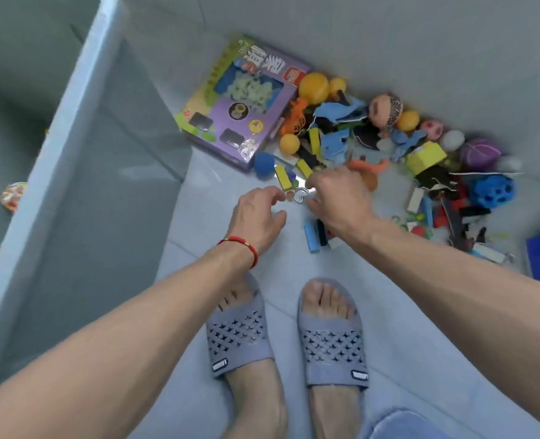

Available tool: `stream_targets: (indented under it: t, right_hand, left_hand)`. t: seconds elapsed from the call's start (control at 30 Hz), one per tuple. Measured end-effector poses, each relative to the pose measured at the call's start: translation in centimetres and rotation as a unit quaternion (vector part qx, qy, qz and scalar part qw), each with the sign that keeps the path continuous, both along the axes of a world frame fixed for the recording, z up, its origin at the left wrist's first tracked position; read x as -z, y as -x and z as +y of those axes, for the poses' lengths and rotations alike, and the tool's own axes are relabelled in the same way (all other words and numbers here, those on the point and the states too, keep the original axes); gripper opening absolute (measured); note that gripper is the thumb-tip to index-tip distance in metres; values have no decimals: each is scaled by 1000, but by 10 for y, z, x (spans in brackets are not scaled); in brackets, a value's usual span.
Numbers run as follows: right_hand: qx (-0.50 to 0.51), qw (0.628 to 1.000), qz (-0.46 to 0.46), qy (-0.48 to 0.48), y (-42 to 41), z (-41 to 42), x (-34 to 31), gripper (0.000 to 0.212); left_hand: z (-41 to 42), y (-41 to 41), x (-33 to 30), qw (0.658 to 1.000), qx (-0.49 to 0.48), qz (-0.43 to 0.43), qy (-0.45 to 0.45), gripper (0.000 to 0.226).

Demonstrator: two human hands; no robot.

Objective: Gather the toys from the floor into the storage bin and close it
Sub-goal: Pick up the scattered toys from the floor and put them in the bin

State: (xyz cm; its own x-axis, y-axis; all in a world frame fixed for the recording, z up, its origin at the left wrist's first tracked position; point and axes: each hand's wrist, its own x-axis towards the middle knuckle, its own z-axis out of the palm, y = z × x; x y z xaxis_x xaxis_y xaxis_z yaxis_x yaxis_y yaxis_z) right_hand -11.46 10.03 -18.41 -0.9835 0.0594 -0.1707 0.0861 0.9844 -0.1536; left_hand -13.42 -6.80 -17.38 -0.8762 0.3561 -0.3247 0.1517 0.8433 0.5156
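Silver heart keyring (pixel 300 195) between left hand (pixel 257 213), right hand (pixel 338 201) grips.

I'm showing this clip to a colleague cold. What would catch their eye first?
The bright heap of toys along the far wall, with a purple boxed toy set at its left end. Next, the left hand and right hand reaching toward small pieces near the heap, and the pale storage bin at left.

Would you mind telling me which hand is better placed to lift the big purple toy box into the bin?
Left, probably. The left hand is open and nearer both the purple box and the bin. The right hand is curled over small toys further from both.
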Motion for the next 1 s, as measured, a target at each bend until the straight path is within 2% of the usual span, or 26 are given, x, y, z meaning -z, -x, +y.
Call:
stream_targets:
  t: [0.07,0.17,0.3,0.37,0.43,0.47,0.5,0.57,0.6,0.63,0.67,0.73,0.77,0.8,0.83,0.87,0.9,0.97,1.0]
  right_hand:
    - [-3,999,23,-28,10,-9,11,30]
    - [13,999,11,-48,13,-14,26,33]
    - [31,999,30,-32,8,-13,32,30]
    - [39,998,53,14,3,-10,35,22]
    - [79,982,75,153,-9,-9,32,17]
    - [138,954,88,253,-17,-8,28,16]
    - [222,899,100,365,-27,-7,22,15]
    - [391,712,107,573,-46,0,8,16]
    - [446,618,98,640,-56,6,2,19]
    - [478,549,96,678,-65,13,-2,23]
    - [494,517,98,692,-73,22,-5,26]
    - [503,504,100,695,-83,37,-6,28]
    - [499,498,102,702,-85,42,-5,26]
    - [492,501,101,705,-84,43,-4,22]
    - [487,524,101,692,-81,43,-3,15]
    - [475,576,98,658,-76,43,-1,5]
    - [450,656,95,598,-71,43,2,7]
    - [346,818,83,452,-58,43,8,17]
    - [272,876,65,393,-52,41,10,16]
  left_hand:
    - [8,12,15,1000,2,23,0,29]
    - [14,23,29,997,43,57,2,26]
    - [14,30,37,990,101,97,9,16]
    - [16,33,37,985,130,110,14,13]
    - [18,35,36,981,155,116,18,14]
    - [19,36,36,980,160,119,17,15]
    - [19,35,38,980,160,118,15,15]
    - [18,31,39,984,138,109,2,14]
    - [18,28,39,988,115,100,-11,12]
    - [17,23,39,993,79,82,-30,11]
    - [17,18,37,997,29,53,-57,11]
    - [18,8,31,986,-99,-52,-122,13]
    - [18,3,28,965,-166,-120,-162,15]
    - [18,-1,24,934,-224,-185,-209,15]
    - [17,-4,22,899,-266,-232,-258,15]
    - [16,-6,18,872,-290,-257,-298,16]
    - [15,-7,15,857,-300,-269,-322,19]
    - [11,-5,11,849,-293,-288,-333,27]
    - [9,-4,9,847,-286,-298,-335,28]
